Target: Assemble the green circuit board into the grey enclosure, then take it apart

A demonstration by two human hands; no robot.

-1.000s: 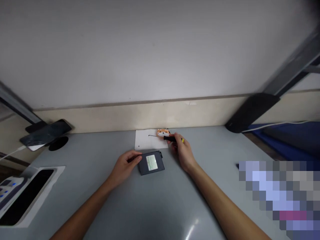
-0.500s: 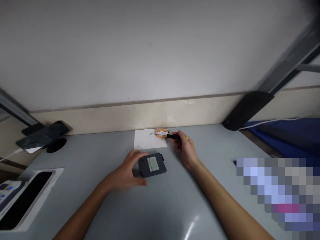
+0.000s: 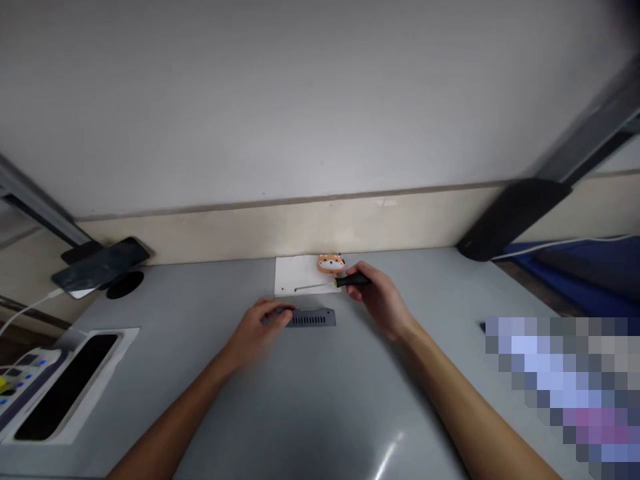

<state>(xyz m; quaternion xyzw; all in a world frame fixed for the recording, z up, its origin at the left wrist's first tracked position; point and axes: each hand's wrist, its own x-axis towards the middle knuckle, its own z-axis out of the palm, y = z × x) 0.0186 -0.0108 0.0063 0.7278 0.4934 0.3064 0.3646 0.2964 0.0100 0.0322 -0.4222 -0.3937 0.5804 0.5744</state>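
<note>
My left hand [image 3: 261, 333] grips the left end of a dark grey box-shaped device [image 3: 314, 317], thumb in front and fingers behind. The device is turned so that a narrow side with a row of slots faces me; its labelled face is out of sight. In my right hand [image 3: 381, 293] is a screwdriver [image 3: 352, 279] with a black and yellow handle. Its thin shaft points left over a white sheet of paper [image 3: 297, 270], with a tiny dark bit at the tip that I cannot make out. A small dark speck lies on the paper's lower left.
An orange and white animal-faced case [image 3: 331, 263] sits at the paper's right. To the left are a phone [image 3: 103, 265] on a stand, a round desk hole [image 3: 125, 285], a dark-topped tray [image 3: 67, 387] and a power strip [image 3: 30, 383]. A blurred-out patch [image 3: 565, 387] covers the right.
My left hand has closed on the device and tipped it from its labelled face to its slotted side. The screwdriver tip has come down and nearer to me, now angled low over the paper.
</note>
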